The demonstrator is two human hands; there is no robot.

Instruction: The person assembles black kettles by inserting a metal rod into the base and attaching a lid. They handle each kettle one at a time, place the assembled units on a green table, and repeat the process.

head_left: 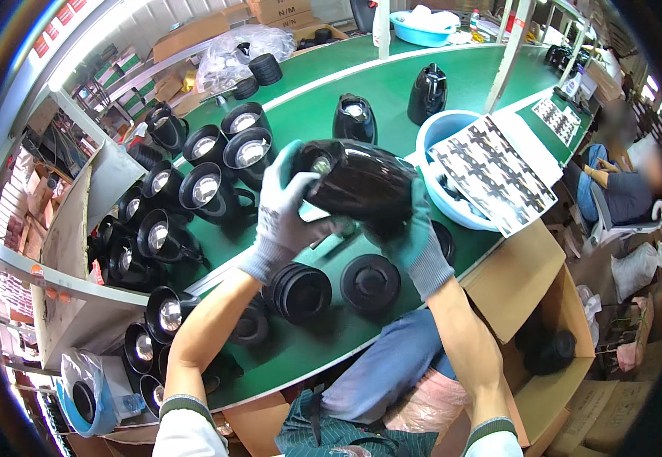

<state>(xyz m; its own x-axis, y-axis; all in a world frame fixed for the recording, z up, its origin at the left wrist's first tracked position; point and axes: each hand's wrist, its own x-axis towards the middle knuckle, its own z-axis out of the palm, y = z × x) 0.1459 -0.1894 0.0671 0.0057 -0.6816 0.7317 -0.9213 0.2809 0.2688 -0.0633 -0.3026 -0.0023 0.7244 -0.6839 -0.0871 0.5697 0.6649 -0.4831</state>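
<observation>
A glossy black vacuum jug (365, 179) is held on its side above the green table, between my two gloved hands. My left hand (285, 209), in a grey and green glove, is around the jug's left end. At the other end my right hand (416, 236) grips the body, its fingers partly hidden behind it. Beneath the jug lie a stack of black round lids (298, 292) and a single black lid (370, 283). Two more black jugs stand beyond, one just behind (354, 119) and another farther right (427, 94).
Several open black jug bodies with shiny linings (206, 190) crowd the left side. A light-blue basin (431, 137) sits at the right under a black-and-white patterned sheet (491, 171). An open cardboard box (575, 305) stands near my right arm. Another person (624, 190) sits at far right.
</observation>
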